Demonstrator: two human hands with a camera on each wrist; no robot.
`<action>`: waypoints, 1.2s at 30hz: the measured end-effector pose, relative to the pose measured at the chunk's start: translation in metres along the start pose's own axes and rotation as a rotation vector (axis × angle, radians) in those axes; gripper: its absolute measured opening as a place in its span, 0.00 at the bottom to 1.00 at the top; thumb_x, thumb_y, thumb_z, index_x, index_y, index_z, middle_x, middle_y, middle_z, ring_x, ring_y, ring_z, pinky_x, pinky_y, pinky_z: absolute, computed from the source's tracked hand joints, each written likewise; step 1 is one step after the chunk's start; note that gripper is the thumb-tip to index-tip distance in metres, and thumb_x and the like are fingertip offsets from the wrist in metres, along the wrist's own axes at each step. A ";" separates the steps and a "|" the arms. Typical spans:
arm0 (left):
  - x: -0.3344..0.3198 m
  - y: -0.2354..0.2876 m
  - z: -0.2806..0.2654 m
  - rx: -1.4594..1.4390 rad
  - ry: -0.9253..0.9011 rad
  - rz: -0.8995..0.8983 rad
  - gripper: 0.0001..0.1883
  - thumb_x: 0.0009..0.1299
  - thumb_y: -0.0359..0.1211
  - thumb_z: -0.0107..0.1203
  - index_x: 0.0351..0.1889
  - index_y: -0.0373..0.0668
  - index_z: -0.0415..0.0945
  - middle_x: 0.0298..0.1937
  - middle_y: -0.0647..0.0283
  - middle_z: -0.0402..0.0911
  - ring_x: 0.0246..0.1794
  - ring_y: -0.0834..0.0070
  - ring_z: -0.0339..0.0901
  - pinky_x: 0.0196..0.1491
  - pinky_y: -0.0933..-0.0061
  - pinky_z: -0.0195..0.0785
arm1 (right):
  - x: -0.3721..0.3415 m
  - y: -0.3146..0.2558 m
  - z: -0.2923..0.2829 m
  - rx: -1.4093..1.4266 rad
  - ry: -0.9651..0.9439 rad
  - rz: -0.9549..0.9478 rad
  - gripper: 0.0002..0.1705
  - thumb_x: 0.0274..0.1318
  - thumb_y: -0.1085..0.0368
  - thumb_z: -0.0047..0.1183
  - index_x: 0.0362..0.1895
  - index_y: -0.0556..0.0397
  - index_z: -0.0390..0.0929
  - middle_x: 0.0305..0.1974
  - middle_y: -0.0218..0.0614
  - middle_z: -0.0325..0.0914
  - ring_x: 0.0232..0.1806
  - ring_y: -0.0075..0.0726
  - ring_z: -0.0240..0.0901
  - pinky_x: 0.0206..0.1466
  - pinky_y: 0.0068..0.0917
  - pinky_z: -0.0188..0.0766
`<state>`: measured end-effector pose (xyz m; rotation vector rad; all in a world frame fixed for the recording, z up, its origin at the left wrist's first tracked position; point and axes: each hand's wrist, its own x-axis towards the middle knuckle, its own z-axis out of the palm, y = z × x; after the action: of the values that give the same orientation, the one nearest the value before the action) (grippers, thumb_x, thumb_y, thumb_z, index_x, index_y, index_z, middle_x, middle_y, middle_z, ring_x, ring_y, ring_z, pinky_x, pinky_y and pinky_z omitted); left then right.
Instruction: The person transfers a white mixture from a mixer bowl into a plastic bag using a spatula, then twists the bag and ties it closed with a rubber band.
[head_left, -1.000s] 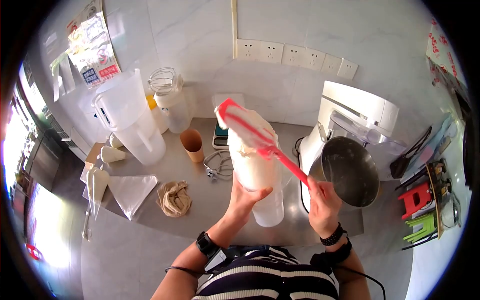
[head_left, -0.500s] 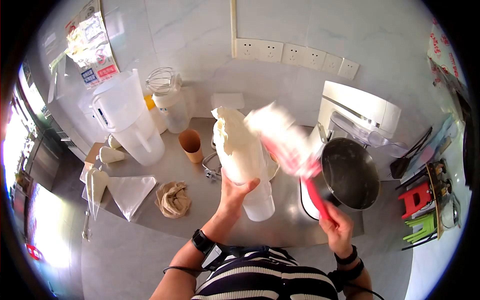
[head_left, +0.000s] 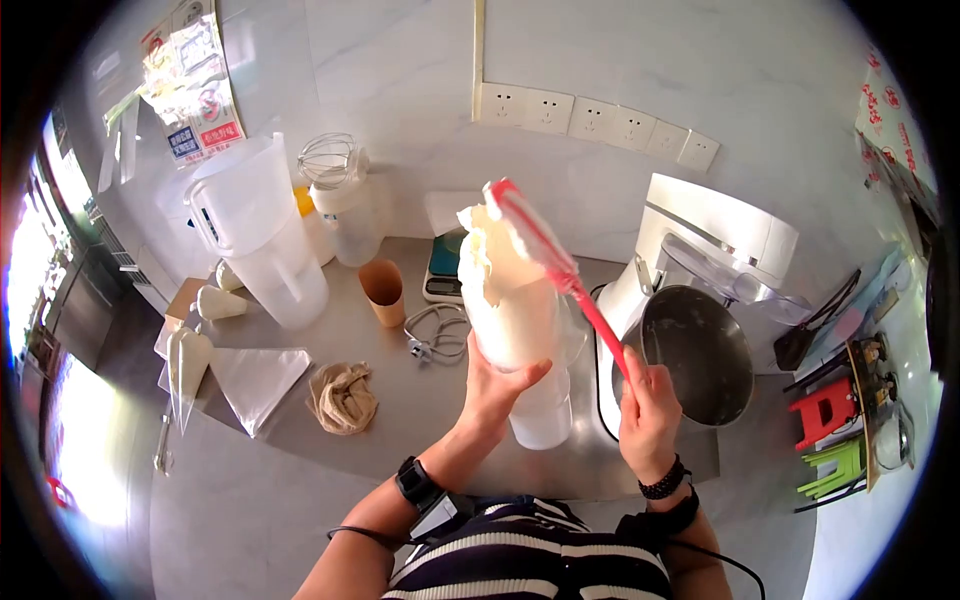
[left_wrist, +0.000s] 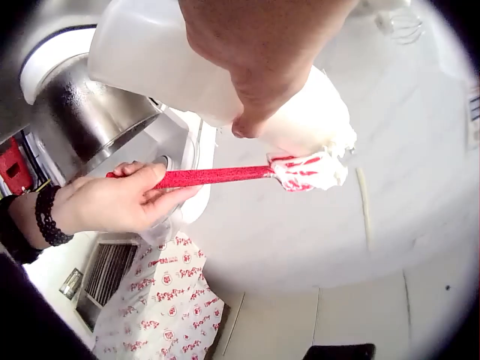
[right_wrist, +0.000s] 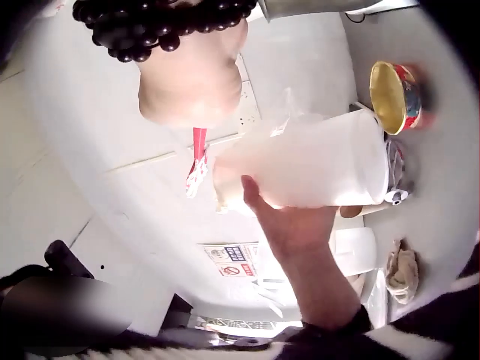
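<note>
My left hand [head_left: 500, 390] grips a tall translucent plastic jug [head_left: 541, 422], fingers and thumb around its side. White cream [head_left: 505, 325] fills its upper part, and a ragged, cream-smeared edge stands at the mouth. In my right hand [head_left: 648, 415] is the handle of a red spatula [head_left: 600, 322]. Its cream-coated blade [head_left: 528, 228] lies against the rim of the jug's mouth. From the left wrist view, the spatula head [left_wrist: 309, 171] touches the cream at the opening, with the jug [left_wrist: 142, 52] tipped in that picture.
A white stand mixer [head_left: 715, 230] with a metal bowl [head_left: 700, 365] is at the right. On the left stand translucent jugs [head_left: 262, 235], a brown paper cup [head_left: 382, 292], a crumpled cloth [head_left: 343, 397], clear piping bags [head_left: 258, 385] and filled bags [head_left: 188, 365]. Behind the jug lies a scale [head_left: 445, 262].
The spatula swung right, away from the jug with cream on it, then came back to the jug's mouth. The jug shifted left and back again, still in my left hand.
</note>
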<state>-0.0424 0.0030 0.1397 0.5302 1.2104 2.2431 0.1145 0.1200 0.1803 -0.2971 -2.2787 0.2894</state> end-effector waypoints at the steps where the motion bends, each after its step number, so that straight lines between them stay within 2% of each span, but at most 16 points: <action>1: 0.000 0.000 -0.001 -0.007 0.007 0.008 0.49 0.45 0.37 0.72 0.62 0.41 0.50 0.55 0.58 0.65 0.55 0.68 0.66 0.55 0.62 0.65 | -0.001 0.001 0.003 -0.047 -0.002 -0.056 0.29 0.48 0.82 0.47 0.57 0.53 0.71 0.29 0.41 0.66 0.27 0.42 0.69 0.29 0.30 0.67; 3: 0.001 0.001 -0.001 -0.019 0.017 0.022 0.49 0.45 0.36 0.72 0.62 0.42 0.50 0.54 0.58 0.66 0.54 0.68 0.67 0.54 0.63 0.65 | -0.001 -0.002 -0.003 -0.094 -0.036 -0.073 0.29 0.47 0.83 0.47 0.57 0.53 0.71 0.28 0.41 0.66 0.26 0.42 0.70 0.28 0.32 0.68; 6: 0.001 0.013 -0.003 -0.070 -0.069 0.005 0.47 0.47 0.35 0.71 0.62 0.42 0.50 0.53 0.60 0.68 0.53 0.69 0.68 0.53 0.64 0.66 | -0.004 -0.006 -0.019 -0.086 -0.093 -0.107 0.28 0.45 0.83 0.48 0.55 0.54 0.73 0.28 0.41 0.67 0.26 0.43 0.70 0.27 0.33 0.67; 10: 0.004 0.002 -0.016 -0.049 -0.018 0.039 0.46 0.47 0.33 0.71 0.61 0.43 0.51 0.52 0.60 0.68 0.52 0.69 0.69 0.53 0.64 0.66 | -0.009 -0.008 -0.053 -0.107 -0.218 -0.092 0.25 0.46 0.82 0.48 0.52 0.56 0.74 0.27 0.42 0.67 0.27 0.45 0.71 0.27 0.34 0.67; 11: 0.004 -0.006 -0.020 -0.042 0.014 0.041 0.46 0.47 0.33 0.71 0.61 0.43 0.52 0.53 0.60 0.68 0.53 0.69 0.69 0.53 0.64 0.66 | -0.008 -0.011 -0.063 -0.036 -0.236 -0.027 0.21 0.48 0.80 0.49 0.50 0.58 0.75 0.26 0.40 0.67 0.25 0.40 0.69 0.26 0.32 0.66; 14: 0.009 -0.007 -0.025 -0.036 0.075 0.049 0.46 0.46 0.33 0.71 0.60 0.43 0.52 0.53 0.60 0.68 0.53 0.69 0.69 0.53 0.64 0.67 | -0.020 0.007 -0.086 0.265 -0.260 0.040 0.19 0.49 0.79 0.50 0.49 0.61 0.75 0.25 0.35 0.67 0.24 0.30 0.66 0.25 0.26 0.63; 15: 0.010 -0.006 -0.025 -0.035 0.088 0.049 0.46 0.45 0.33 0.71 0.60 0.43 0.52 0.53 0.60 0.68 0.53 0.69 0.69 0.53 0.63 0.67 | -0.023 0.017 -0.085 0.386 -0.290 0.050 0.22 0.51 0.75 0.50 0.54 0.61 0.72 0.25 0.31 0.68 0.22 0.22 0.61 0.24 0.19 0.58; 18: 0.009 -0.003 -0.016 -0.002 0.066 0.058 0.47 0.45 0.33 0.72 0.60 0.42 0.52 0.52 0.59 0.68 0.53 0.69 0.69 0.54 0.63 0.66 | -0.027 0.012 -0.084 0.901 -0.330 0.763 0.25 0.55 0.71 0.49 0.59 0.60 0.67 0.26 0.30 0.69 0.21 0.18 0.58 0.23 0.16 0.54; 19: 0.009 -0.003 -0.012 0.000 0.048 0.050 0.47 0.45 0.33 0.72 0.60 0.42 0.52 0.53 0.59 0.68 0.53 0.69 0.68 0.54 0.63 0.66 | -0.020 0.012 -0.081 0.902 -0.373 0.765 0.27 0.59 0.68 0.46 0.63 0.59 0.62 0.26 0.30 0.69 0.20 0.16 0.55 0.23 0.13 0.51; 22: 0.004 -0.004 -0.009 0.009 0.027 0.023 0.48 0.44 0.34 0.72 0.61 0.42 0.51 0.53 0.59 0.67 0.53 0.69 0.68 0.54 0.63 0.66 | -0.015 0.014 -0.061 0.879 -0.251 0.598 0.24 0.61 0.69 0.44 0.63 0.57 0.63 0.27 0.31 0.70 0.20 0.15 0.54 0.23 0.12 0.51; 23: 0.004 -0.006 -0.008 0.005 0.029 0.018 0.48 0.44 0.34 0.72 0.61 0.42 0.51 0.53 0.59 0.67 0.54 0.69 0.68 0.54 0.63 0.66 | -0.014 0.015 -0.056 0.888 -0.184 0.646 0.22 0.59 0.72 0.48 0.59 0.56 0.68 0.38 0.32 0.75 0.34 0.22 0.69 0.41 0.21 0.66; 26: 0.004 -0.012 -0.007 0.003 0.027 0.002 0.48 0.45 0.34 0.72 0.61 0.41 0.51 0.54 0.59 0.67 0.54 0.69 0.67 0.54 0.62 0.66 | -0.001 0.013 -0.031 0.236 -0.046 0.150 0.24 0.56 0.75 0.47 0.59 0.53 0.69 0.40 0.40 0.76 0.35 0.31 0.71 0.42 0.25 0.67; 27: 0.003 -0.012 -0.004 -0.001 0.038 0.009 0.48 0.45 0.34 0.72 0.60 0.41 0.51 0.54 0.59 0.67 0.54 0.69 0.67 0.54 0.62 0.66 | 0.003 0.004 -0.031 0.161 -0.079 0.170 0.27 0.53 0.76 0.47 0.60 0.49 0.69 0.37 0.45 0.74 0.34 0.40 0.73 0.38 0.30 0.69; 30: 0.001 -0.006 0.004 -0.014 0.058 0.014 0.47 0.45 0.34 0.72 0.60 0.41 0.51 0.54 0.59 0.67 0.54 0.69 0.68 0.54 0.63 0.66 | 0.008 -0.005 -0.013 0.009 -0.053 0.070 0.25 0.55 0.77 0.45 0.59 0.55 0.68 0.28 0.39 0.66 0.26 0.37 0.65 0.31 0.26 0.65; 31: 0.001 -0.005 0.006 -0.016 0.061 0.022 0.47 0.45 0.34 0.72 0.60 0.41 0.51 0.53 0.59 0.67 0.54 0.69 0.68 0.54 0.63 0.66 | 0.009 -0.007 -0.009 -0.061 -0.057 0.062 0.27 0.52 0.79 0.46 0.59 0.53 0.69 0.26 0.38 0.65 0.25 0.41 0.67 0.29 0.29 0.66; 36: 0.003 -0.001 0.002 -0.020 0.073 0.038 0.45 0.46 0.33 0.71 0.59 0.41 0.54 0.52 0.59 0.69 0.52 0.68 0.69 0.53 0.64 0.67 | 0.008 -0.017 -0.020 -0.202 -0.139 -0.064 0.31 0.46 0.81 0.47 0.58 0.51 0.70 0.26 0.38 0.66 0.24 0.41 0.70 0.25 0.33 0.67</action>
<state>-0.0434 0.0072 0.1403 0.4707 1.2222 2.3223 0.1226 0.1087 0.2042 -0.3151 -2.4539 0.0475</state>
